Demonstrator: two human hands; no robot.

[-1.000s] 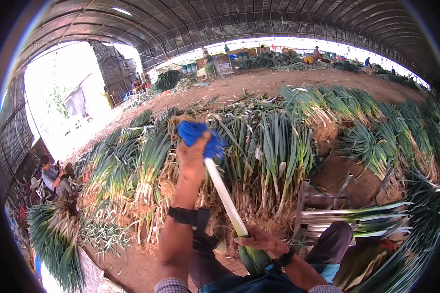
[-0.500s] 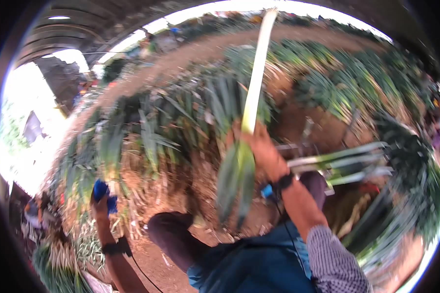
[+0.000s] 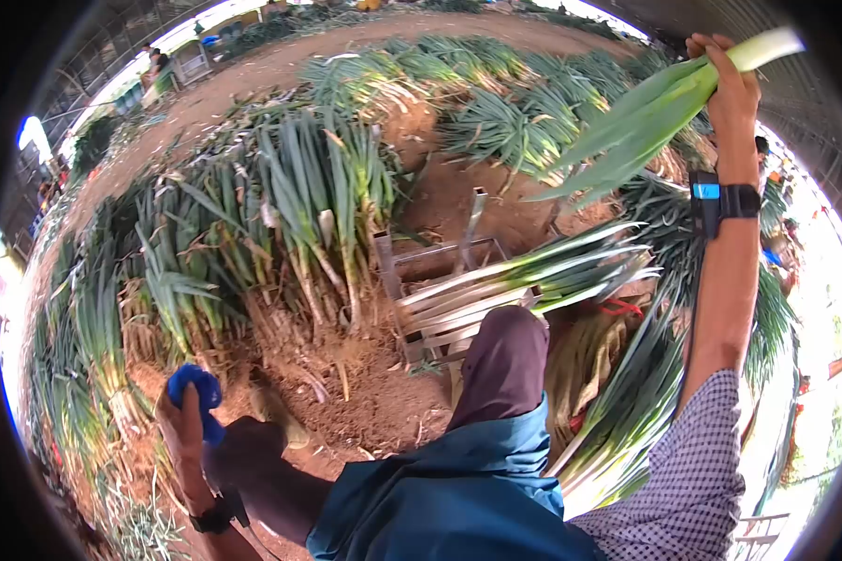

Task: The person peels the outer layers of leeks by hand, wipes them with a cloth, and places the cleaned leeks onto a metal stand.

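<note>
High at the right, my right hand is closed around a leek. Its white end points to the upper right and its green leaves hang down to the left. My left hand, low at the left, grips a blue thing that looks like a crumpled cloth; its exact kind is unclear. Between my hands, a bunch of trimmed leeks lies across a low slatted frame, just beyond my knee.
Untrimmed leeks with soil-covered roots stand in a heap at the left. More leek piles lie on the earth floor behind the frame. Cleaned leeks are stacked at my right side. People are far off at the upper left.
My right hand has swung the leek from the middle up to the far right, tipping it from upright to slanting. My left hand still holds the blue thing. The camera view has turned right.
</note>
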